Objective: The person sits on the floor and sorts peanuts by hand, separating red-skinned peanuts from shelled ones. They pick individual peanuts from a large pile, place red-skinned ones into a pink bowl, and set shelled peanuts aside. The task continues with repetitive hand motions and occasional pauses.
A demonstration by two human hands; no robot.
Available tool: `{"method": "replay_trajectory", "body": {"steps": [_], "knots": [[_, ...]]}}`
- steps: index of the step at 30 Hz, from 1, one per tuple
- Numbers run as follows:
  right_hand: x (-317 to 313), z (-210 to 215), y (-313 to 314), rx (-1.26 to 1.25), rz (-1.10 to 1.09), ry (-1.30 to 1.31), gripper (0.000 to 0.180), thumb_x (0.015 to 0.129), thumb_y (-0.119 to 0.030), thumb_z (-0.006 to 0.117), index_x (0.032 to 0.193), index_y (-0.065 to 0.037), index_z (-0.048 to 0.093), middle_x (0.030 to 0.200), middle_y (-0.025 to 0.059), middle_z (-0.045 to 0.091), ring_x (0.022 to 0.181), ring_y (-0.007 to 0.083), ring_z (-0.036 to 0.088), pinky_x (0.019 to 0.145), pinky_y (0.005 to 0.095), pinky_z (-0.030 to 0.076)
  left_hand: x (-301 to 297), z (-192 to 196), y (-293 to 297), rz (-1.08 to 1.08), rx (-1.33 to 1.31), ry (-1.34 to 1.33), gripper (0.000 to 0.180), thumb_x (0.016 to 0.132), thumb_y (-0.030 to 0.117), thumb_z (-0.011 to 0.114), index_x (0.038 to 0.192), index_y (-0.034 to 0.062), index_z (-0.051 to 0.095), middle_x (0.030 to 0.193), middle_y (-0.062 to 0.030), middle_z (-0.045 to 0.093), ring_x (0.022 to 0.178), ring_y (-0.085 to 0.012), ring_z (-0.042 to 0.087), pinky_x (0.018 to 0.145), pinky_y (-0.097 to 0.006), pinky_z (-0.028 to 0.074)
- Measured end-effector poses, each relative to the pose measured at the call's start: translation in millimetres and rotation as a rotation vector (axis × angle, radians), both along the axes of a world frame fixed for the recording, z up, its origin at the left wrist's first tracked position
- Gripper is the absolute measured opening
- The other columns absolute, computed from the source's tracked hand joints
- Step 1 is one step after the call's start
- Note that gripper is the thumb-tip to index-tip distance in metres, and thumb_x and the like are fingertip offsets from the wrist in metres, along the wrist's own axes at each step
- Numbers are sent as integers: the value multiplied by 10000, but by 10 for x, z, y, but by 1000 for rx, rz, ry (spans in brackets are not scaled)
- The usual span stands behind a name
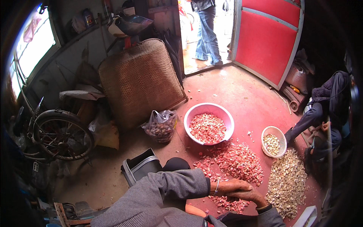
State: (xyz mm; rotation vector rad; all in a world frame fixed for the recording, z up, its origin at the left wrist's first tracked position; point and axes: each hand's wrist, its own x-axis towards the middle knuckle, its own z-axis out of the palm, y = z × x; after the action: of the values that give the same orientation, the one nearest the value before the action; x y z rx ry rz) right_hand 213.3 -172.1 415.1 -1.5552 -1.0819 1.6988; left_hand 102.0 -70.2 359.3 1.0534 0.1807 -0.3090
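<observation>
The fingers of the left hand [233, 186] lie stretched out and close together, pointing toward 3 o'clock, while the right hand [249, 196] sits just under and against it, its fingers curled down toward the floor. Whether either hand pinches anything I cannot tell; the fingertips are hidden behind each other. A thin bangle [216, 187] circles the left wrist, and both arms wear grey sleeves.

Directly below the hands, at 6 o'clock from them, lies the near edge of a pile of red-skinned kernels [232, 162], which spreads up toward 12 o'clock across the red floor [242, 94]. These pieces look small, light, dry and hard, probably smooth enough to roll and scatter, so they seem best taken a few at a time between thumb and fingertips, or scooped with a cupped palm.

At 3 o'clock from the hands sits a pile of pale kernels [287, 183]. At 1 o'clock stands a small white basket [280, 134] holding some pale pieces. At 12 o'clock, beyond the red pile, a pink basin [196, 109] is half filled with red pieces. At 10 o'clock a clear plastic bag [160, 125] slumps beside a woven mat [140, 79]. Another person [325, 109] sits at 2 o'clock.
</observation>
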Motion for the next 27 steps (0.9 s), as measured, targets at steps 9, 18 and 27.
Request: {"method": "replay_trajectory", "body": {"steps": [9, 18, 27], "knots": [[54, -66, -4, -67, 6, 43, 342, 881, -182, 762, 1138, -15, 609, 871, 64, 701, 744, 127, 676, 665, 272, 576, 64, -157, -66, 33, -8, -64, 466, 947, 495, 542, 1199, 107, 603, 725, -24, 557, 510, -118, 486, 416, -254, 355], [52, -52, 1, -37, 23, 6, 338, 872, -188, 761, 1123, -18, 613, 859, 51, 691, 732, 113, 658, 656, 270, 564, 71, -189, -58, 14, 14, -58, 466, 948, 491, 548, 1199, 103, 609, 726, -33, 561, 521, -123, 499, 428, -269, 378], [72, -97, 2, 11, 33, 33, 319, 867, -188, 763, 1097, -16, 624, 856, 40, 685, 727, 107, 645, 645, 268, 555, -19, 173, 22, 8, 17, -30, 430, 956, 437, 568, 1152, 61, 642, 771, -49, 609, 604, -126, 539, 508, -271, 444]]}}
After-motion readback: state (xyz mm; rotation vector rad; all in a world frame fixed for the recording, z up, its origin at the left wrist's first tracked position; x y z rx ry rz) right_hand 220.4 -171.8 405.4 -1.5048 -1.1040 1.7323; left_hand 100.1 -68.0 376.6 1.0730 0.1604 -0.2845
